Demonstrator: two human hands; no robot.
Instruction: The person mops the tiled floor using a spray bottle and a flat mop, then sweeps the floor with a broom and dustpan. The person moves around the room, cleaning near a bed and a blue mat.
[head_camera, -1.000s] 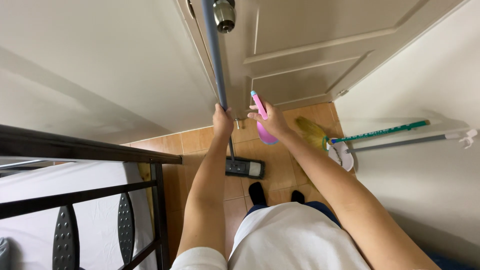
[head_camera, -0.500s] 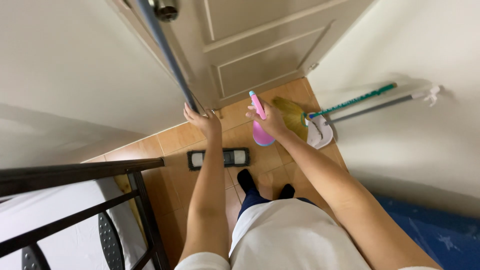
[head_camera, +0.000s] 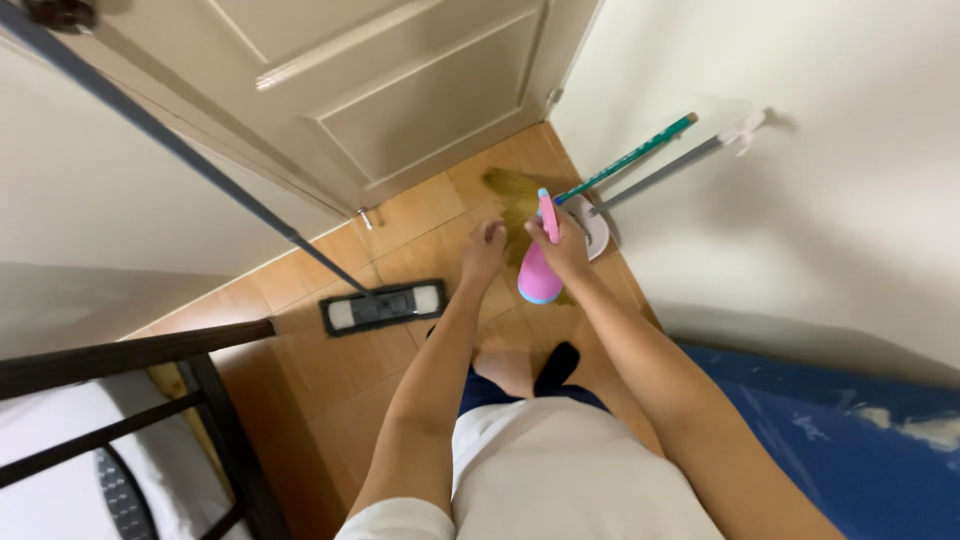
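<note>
Left hand (head_camera: 487, 243) has let go of the mop (head_camera: 382, 307), now loosely curled, empty; right hand (head_camera: 562, 246) grips pink spray bottle (head_camera: 538, 272).

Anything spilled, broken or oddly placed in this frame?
Nothing stands out. The right hand holds a pink spray bottle upright; the left hand is beside it. The flat mop sits on the tiled floor, handle against the door.
</note>
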